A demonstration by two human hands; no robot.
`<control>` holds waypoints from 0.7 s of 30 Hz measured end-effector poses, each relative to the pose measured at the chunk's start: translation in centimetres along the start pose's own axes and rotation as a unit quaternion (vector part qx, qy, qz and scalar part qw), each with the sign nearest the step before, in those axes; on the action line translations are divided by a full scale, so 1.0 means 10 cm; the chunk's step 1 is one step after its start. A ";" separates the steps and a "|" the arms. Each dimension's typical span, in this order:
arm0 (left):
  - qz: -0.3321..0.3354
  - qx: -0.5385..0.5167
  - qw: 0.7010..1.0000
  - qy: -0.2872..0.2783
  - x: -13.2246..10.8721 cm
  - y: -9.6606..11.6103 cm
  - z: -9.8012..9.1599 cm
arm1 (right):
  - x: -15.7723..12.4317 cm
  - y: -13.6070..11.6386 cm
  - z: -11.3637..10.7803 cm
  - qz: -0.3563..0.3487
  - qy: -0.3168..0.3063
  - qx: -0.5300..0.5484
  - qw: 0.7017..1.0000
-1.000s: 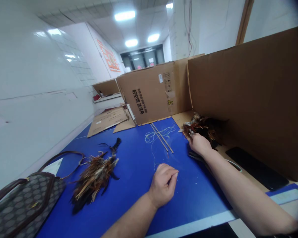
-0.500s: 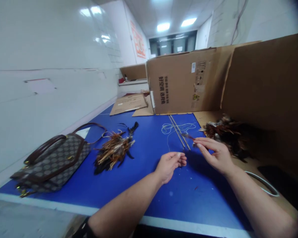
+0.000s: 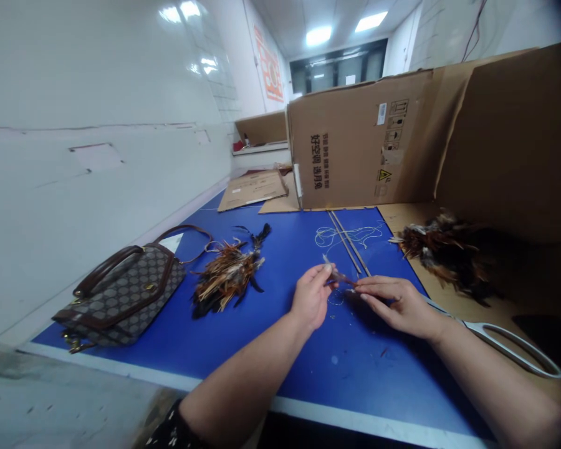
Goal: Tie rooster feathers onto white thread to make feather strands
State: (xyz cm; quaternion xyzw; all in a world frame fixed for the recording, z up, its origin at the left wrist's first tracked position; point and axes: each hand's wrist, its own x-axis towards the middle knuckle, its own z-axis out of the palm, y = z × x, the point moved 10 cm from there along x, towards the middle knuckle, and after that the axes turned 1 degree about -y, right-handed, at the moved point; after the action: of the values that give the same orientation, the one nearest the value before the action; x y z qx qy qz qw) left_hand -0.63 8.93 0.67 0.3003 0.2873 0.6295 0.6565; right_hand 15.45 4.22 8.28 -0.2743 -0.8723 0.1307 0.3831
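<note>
A person's bare left hand (image 3: 314, 296) and bare right hand (image 3: 399, 305) meet above a smooth blue surface (image 3: 355, 380), with 1 slim brownish feather (image 3: 340, 277) stretched between them. The left grip is narrow, thumb and fingertips pinching the feather near its paler end; the right grip is narrow too, thumb and fingers closed at the feather's darker end. Just beyond the hands, 2 thin, straight wooden sticks (image 3: 351, 243) lie side by side on the surface, across loose loops of pale, fine string (image 3: 327, 236). Left of these sits a bundle of brown, black and cream feathers (image 3: 228, 274), and further left a grey patterned handbag with dark brown straps (image 3: 126, 293). On the right, a dark heap of brown and black feathers (image 3: 449, 249) rests on a flat tan cardboard sheet (image 3: 402, 215); nearer, pale-handled metal scissors (image 3: 475, 327) lie partly hidden by the right forearm. A printed brown cardboard panel (image 3: 350, 156) stands upright behind the sticks.
</note>
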 end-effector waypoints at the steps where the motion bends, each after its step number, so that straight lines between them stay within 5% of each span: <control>1: 0.001 -0.004 1.000 -0.008 0.00 0.02 0.02 | 0.00 0.02 0.00 0.005 0.006 0.000 1.000; 7: 0.055 -0.013 0.998 -0.007 0.03 0.22 0.03 | 0.00 0.17 0.03 0.062 0.018 0.007 0.998; 12: 0.154 0.110 0.981 0.032 0.03 0.42 -0.06 | 0.02 0.21 -0.07 0.108 0.059 0.057 0.991; 15: 0.113 0.184 0.976 -0.021 -0.05 0.23 0.08 | 0.04 0.19 -0.13 0.130 0.074 0.104 0.983; 21: -0.029 0.116 0.987 -0.103 -0.32 -0.27 0.34 | 0.04 0.23 -0.09 0.160 0.081 0.169 0.969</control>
State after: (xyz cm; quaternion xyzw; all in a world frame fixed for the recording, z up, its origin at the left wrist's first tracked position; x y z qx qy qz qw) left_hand 3.54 5.55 0.81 0.4294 0.2979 0.5385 0.6610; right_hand 16.79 6.31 8.13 -0.3512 -0.7483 0.3134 0.4675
